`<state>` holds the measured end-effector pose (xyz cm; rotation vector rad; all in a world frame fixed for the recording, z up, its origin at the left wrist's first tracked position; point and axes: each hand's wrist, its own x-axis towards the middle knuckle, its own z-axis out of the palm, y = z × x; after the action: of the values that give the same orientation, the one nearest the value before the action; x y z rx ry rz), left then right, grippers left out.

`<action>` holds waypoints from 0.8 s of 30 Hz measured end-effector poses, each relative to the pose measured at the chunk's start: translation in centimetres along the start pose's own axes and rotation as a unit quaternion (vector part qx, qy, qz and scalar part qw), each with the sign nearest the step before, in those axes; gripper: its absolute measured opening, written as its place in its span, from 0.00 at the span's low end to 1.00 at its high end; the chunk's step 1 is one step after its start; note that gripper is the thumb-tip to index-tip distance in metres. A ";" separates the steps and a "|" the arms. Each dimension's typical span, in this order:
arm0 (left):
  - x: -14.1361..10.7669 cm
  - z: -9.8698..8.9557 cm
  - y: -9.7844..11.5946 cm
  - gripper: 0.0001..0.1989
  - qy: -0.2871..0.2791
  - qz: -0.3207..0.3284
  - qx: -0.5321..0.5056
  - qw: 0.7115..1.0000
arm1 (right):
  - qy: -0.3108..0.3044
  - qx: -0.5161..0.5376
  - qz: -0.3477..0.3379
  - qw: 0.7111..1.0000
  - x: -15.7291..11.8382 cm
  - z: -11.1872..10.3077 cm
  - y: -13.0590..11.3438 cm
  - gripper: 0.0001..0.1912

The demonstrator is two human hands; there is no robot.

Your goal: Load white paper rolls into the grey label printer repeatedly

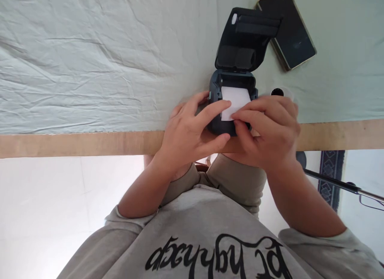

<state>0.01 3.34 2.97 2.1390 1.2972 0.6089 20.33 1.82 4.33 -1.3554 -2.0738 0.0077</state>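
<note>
A small dark printer-like device (216,81) lies near the table's front edge, its black lid (244,41) tilted up and back. White paper (235,96) covers the middle of its open body. Around the device's left side is my left hand (192,129), fingers apart, the index fingertip on the paper and the thumb by the front edge. My right hand (267,129) comes in from the right and pinches the paper's lower edge between its fingertips.
A dark phone (292,31) lies behind and right of the device, close to the lid. Beside my right hand is a small round object with a dark centre (277,92). Pale wrinkled cloth (105,63) covers the table up to its wooden front edge (75,144).
</note>
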 end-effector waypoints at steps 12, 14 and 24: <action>0.0 0.4 -0.4 0.24 0.001 0.021 0.017 1.000 | 0.037 -0.022 0.007 0.999 -3.1 0.6 -0.5 0.19; 0.0 0.3 -0.4 0.24 -0.003 0.021 0.018 1.000 | 0.066 -0.014 -0.002 0.998 -2.6 0.4 0.3 0.16; 0.0 0.2 -0.5 0.22 -0.007 0.029 0.011 0.999 | 0.011 -0.024 0.014 1.000 7.5 -1.5 3.9 0.24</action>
<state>-0.19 3.47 2.48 2.2021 1.2437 0.6057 22.39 9.23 8.02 -1.4071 -2.0490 -0.0441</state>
